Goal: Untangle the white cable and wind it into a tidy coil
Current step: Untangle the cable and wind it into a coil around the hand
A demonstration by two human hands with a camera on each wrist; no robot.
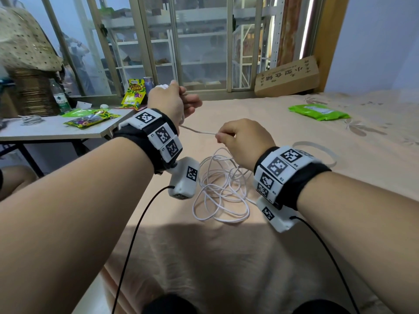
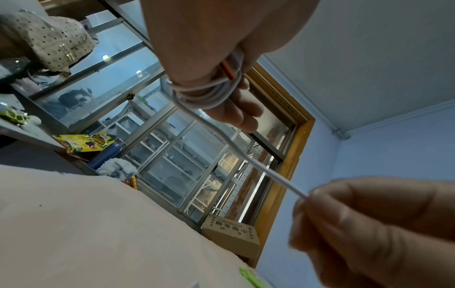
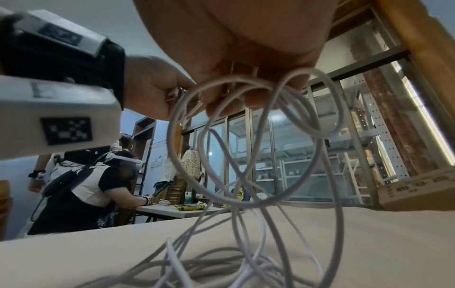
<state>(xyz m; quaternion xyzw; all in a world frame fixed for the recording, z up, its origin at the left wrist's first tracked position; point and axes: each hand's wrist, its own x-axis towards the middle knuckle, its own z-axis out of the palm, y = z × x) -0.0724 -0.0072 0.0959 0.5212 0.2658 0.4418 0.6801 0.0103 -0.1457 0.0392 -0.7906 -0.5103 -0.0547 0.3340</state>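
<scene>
The white cable lies in a loose tangle on the beige bed between my forearms. My left hand is raised, and several turns of the cable are wound around its fingers, with an orange-marked plug held against them. A taut strand runs from there to my right hand, which pinches it between thumb and fingertips. Loose loops hang from the right hand down to the pile on the bed.
The beige bed spreads ahead. A green packet lies at its right. A grey table on the left holds snack bags and a bottle. A cardboard box leans at the window. Another person works beyond the table.
</scene>
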